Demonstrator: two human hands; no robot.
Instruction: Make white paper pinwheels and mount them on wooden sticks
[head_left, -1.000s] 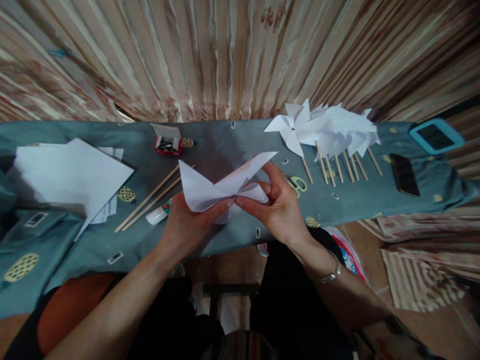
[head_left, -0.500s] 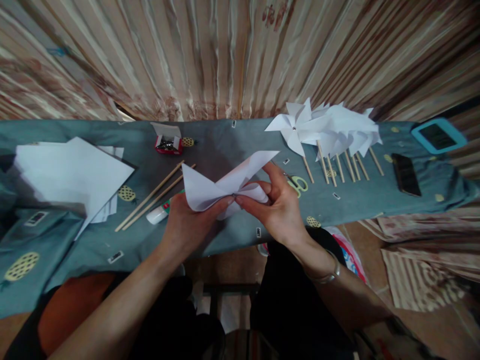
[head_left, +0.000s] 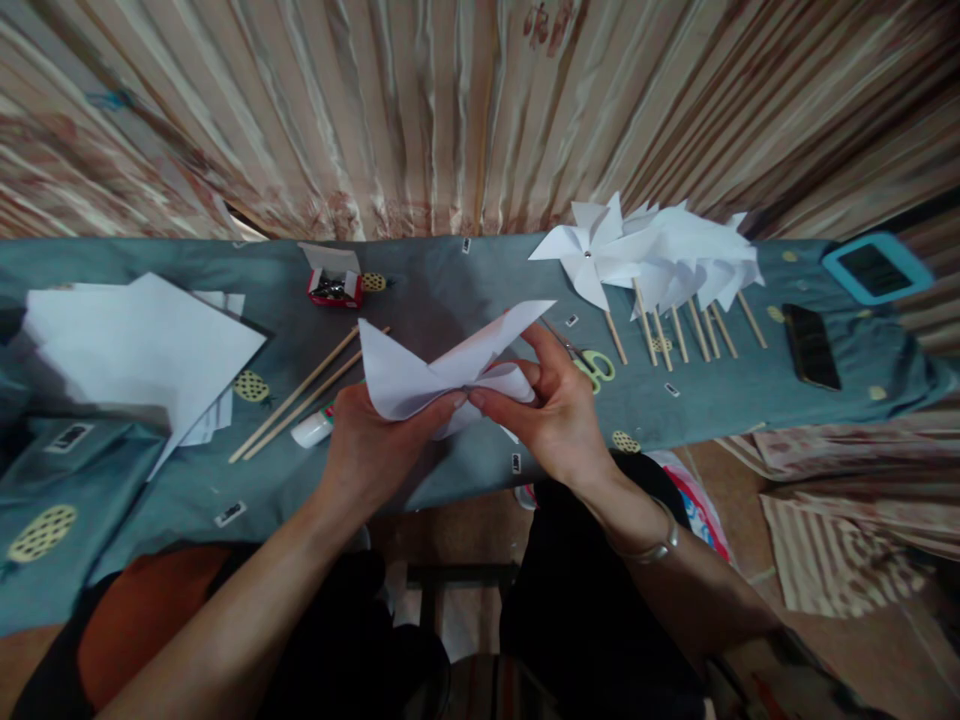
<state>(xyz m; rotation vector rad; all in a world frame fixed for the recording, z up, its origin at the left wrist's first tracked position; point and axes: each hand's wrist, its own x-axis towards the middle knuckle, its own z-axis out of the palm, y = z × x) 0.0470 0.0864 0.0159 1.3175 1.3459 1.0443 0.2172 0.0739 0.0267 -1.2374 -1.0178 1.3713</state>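
Fingers pinch folded paper above pineapple-print cloth; pleated curtains hang beyond.

The person is wearing a silver bangle on the right wrist; black trousers are covering the legs.

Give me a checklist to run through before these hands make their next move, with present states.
1. Folded paper held by both hands: ok, left hand and right hand grip it.
2. Paper's centre pinned: cannot tell, the thumbs crowd that spot.
3. Loose sticks on the cloth: ok, two lie left of the paper.
4. Red box open: ok, lid raised.
5. White-capped tube fully visible: not ok, left hand covers part.
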